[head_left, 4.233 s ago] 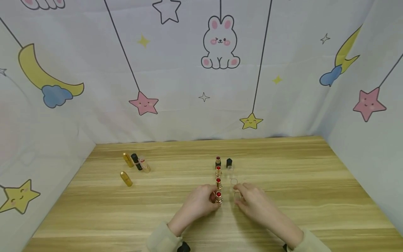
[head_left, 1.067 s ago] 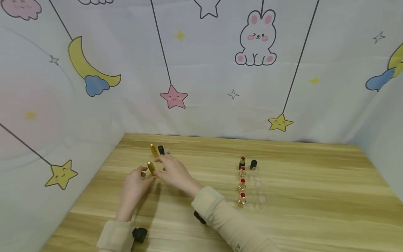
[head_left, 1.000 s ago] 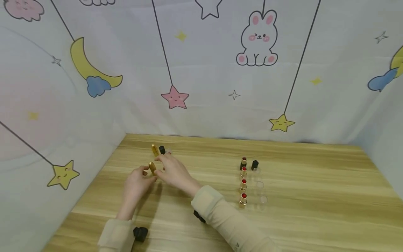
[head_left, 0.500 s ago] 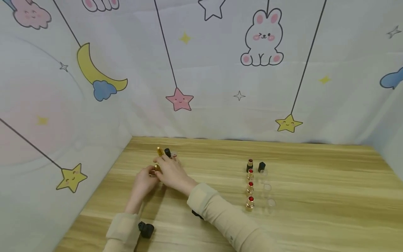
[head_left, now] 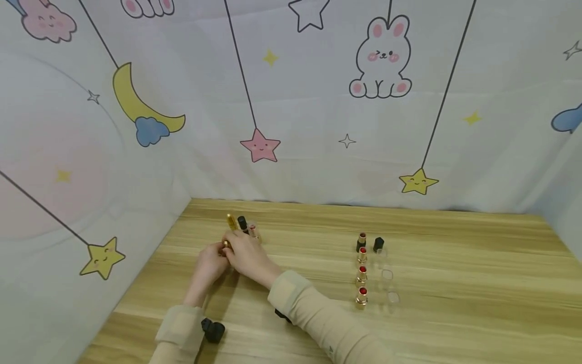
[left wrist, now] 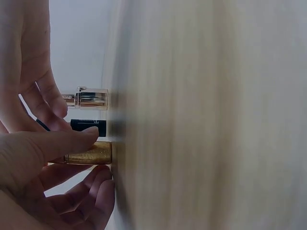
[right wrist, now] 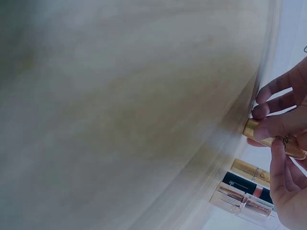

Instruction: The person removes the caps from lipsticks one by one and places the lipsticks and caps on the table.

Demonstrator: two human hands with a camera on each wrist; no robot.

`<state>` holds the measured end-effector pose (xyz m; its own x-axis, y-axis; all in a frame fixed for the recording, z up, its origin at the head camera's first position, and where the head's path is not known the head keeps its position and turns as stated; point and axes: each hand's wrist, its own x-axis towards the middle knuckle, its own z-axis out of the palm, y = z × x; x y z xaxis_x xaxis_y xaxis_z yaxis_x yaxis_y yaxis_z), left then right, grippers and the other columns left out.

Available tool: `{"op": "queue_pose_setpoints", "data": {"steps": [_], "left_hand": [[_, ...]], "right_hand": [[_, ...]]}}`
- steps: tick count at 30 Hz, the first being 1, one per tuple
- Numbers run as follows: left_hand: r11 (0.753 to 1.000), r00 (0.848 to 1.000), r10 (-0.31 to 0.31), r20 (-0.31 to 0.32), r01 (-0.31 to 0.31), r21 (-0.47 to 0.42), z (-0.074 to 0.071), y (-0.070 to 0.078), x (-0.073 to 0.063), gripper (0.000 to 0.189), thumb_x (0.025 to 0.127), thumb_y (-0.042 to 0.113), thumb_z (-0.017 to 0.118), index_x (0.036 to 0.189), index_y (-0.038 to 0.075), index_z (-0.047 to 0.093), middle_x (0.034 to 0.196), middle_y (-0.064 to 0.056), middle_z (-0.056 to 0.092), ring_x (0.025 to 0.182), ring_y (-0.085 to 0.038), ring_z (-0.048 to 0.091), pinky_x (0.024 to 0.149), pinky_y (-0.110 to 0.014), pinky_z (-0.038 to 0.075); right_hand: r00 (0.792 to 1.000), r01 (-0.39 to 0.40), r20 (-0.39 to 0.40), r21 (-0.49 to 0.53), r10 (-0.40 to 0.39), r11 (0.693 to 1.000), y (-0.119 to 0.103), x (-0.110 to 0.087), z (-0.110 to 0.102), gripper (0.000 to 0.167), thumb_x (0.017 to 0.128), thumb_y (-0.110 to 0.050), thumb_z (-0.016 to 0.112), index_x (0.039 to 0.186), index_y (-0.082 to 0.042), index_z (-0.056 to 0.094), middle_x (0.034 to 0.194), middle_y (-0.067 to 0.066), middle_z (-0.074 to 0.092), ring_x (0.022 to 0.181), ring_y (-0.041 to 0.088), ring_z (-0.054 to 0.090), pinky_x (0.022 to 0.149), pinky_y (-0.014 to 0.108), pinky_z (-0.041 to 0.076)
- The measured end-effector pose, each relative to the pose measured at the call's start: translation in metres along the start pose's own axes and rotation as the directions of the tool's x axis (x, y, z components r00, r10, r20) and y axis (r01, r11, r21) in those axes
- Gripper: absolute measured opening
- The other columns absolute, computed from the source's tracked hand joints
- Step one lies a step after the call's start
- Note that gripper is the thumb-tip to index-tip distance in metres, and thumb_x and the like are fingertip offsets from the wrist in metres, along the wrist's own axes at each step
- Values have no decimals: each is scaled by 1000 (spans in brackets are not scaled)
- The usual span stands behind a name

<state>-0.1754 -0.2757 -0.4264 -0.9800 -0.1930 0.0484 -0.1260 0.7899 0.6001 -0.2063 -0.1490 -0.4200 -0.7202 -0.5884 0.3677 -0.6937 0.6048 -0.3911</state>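
Note:
A gold bullet-shaped lipstick (right wrist: 250,128) stands on the table between both hands, mostly covered by fingers in the head view. My left hand (head_left: 211,263) grips its lower part, thumb lying along the gold case (left wrist: 98,154) in the left wrist view. From the other side, my right hand (head_left: 247,255) pinches its upper end. Just behind the hands stand a second gold lipstick (head_left: 231,221), a black lipstick (head_left: 242,223) and a lipstick with a clear cap (head_left: 253,231).
To the right runs a row of uncapped red lipsticks, the nearest with a gold base (head_left: 361,298) and the farthest with a black base (head_left: 361,246). Beside them stand a black cap (head_left: 379,244) and several clear caps (head_left: 393,298). A printed cloth wall (head_left: 309,177) borders the wooden table.
Both hands have left the uncapped row and come left to the gold lipstick. Over the last second the right fingers have closed round its top. The head view has turned left.

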Motion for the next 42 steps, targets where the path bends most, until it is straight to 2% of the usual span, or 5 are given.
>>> {"op": "queue_pose_setpoints", "data": {"steps": [13,23,32,37,42], "left_hand": [[997,997,63,-43,-61,36,0,15,-7,21,74,2,57,90,-4,68,79,-17,68,72,-27,61,62,-35,46],[993,994,104,-39,-106,-54,1,31,-24,18,78,4,68,94,-3,70,90,-22,71,84,-34,68,71,-42,55],[983,986,153,-65,-159,-88,6,57,-47,29,82,8,71,109,-2,67,98,-20,68,85,-30,69,71,-35,57],[959,960,246,-132,-261,-110,12,71,-60,25,81,6,73,105,1,67,94,-14,67,83,-25,67,71,-31,57],[887,882,409,-235,-445,-123,21,87,-71,23,77,1,76,99,4,69,90,-8,67,78,-18,66,70,-30,57]], "right_hand": [[997,-76,-16,75,77,994,-1,-6,-10,13,94,-22,60,104,-15,64,102,0,66,96,15,63,93,34,47],[981,-183,5,330,193,926,1,-28,-33,25,95,-21,59,118,-10,63,105,4,67,84,12,63,66,16,48],[971,-176,-66,455,230,873,4,-56,-61,23,94,-18,61,114,-8,64,98,5,68,78,7,61,65,13,48],[967,-153,-108,476,230,866,6,-75,-83,23,93,-16,62,115,-8,65,99,5,68,79,8,62,68,14,49],[965,-131,-142,465,220,876,7,-97,-109,23,93,-16,62,114,-8,65,97,6,68,79,11,62,69,16,50]]}}
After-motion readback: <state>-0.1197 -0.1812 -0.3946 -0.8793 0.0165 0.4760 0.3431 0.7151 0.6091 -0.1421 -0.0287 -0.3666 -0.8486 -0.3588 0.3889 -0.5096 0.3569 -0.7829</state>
